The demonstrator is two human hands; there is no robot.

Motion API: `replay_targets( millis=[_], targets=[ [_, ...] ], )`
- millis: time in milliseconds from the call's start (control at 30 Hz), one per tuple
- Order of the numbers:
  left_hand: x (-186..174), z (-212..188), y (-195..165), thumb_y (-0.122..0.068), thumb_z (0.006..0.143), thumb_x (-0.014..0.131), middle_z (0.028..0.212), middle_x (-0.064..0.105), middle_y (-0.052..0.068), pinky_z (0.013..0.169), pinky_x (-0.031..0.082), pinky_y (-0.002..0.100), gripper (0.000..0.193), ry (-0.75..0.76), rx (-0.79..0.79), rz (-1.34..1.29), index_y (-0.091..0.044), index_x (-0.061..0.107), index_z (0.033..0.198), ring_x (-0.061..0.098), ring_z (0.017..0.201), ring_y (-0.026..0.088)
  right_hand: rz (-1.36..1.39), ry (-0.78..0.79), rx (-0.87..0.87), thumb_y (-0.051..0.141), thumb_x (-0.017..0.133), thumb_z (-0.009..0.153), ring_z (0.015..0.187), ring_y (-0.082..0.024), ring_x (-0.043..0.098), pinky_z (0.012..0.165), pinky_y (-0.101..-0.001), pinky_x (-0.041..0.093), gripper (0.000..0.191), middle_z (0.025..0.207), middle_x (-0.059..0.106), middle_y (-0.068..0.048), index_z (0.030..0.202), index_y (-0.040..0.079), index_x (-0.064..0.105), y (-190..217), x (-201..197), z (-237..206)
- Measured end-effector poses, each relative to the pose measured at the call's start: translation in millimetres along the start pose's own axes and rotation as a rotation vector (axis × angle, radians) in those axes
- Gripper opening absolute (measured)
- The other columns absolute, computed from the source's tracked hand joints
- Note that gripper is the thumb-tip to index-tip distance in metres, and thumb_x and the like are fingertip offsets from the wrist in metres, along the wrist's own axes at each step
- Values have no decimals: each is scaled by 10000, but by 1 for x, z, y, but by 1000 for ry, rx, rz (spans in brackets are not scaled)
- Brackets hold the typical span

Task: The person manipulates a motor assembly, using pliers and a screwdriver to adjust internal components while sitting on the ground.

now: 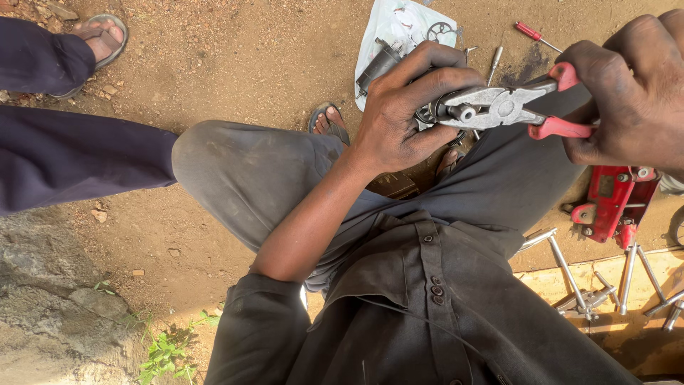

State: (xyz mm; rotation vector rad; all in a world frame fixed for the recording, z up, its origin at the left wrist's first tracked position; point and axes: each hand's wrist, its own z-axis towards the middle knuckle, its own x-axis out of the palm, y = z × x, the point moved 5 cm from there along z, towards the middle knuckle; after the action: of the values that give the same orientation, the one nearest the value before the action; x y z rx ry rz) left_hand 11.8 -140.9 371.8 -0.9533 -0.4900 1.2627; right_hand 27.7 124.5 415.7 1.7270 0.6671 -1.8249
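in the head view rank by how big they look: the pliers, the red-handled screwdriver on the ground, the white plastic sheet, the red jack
1. pliers, though nearness to the camera inflates them
2. white plastic sheet, partly hidden by the left hand
3. red jack, partly out of view; close to the sheet, unsure
4. red-handled screwdriver

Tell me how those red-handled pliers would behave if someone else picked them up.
The pliers look like solid steel, so probably stiff and heavy for their size. Their red grips likely stop slipping, though the right hand squeezing them looks greasy. The pivoted jaws would probably swing open once released; now they bite a small metal part that the left hand steadies.
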Motion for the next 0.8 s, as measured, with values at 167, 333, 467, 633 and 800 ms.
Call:
replay_targets(
  millis=[167,333,467,633,800],
  targets=[
    [-5,3,3,-144,759,821,1174,651,-5,893,606,301,442,24,25,100,-165,719,1189,712,1011,144,-74,-42,-12,216,964,583,715,-225,464,649,-383,407,718,908,486,-104,1222,18,703,18,-16,16],
    [-19,11,1,-86,756,764,1098,668,30,914,597,301,425,-11,-59,15,-118,703,1175,729,1021,176,-172,-72,42,295,956,601,932,-297,559,826,-439,450,723,1021,572,-128,1202,24,660,36,-19,24],
    [-15,11,-4,-72,803,750,1152,671,42,980,586,315,503,-13,-97,-30,-117,627,1288,726,1083,198,204,-61,224,178,812,763,1242,-302,469,1071,-419,363,721,1298,529,-151,1393,26,496,45,3,21],
    [-9,7,6,-84,828,817,1216,682,36,985,594,331,515,-56,-105,120,-138,601,1292,725,1133,211,174,-298,351,42,777,786,1302,-385,442,1136,-499,285,681,1410,518,-224,1396,-9,478,61,27,11],
    [-7,3,27,-44,840,743,1162,690,38,997,614,347,362,-53,-243,138,-122,646,1180,733,1138,184,946,-104,477,43,704,900,1328,-372,477,1179,-557,291,666,1371,533,-164,1512,42,442,63,57,2]
  ],
)
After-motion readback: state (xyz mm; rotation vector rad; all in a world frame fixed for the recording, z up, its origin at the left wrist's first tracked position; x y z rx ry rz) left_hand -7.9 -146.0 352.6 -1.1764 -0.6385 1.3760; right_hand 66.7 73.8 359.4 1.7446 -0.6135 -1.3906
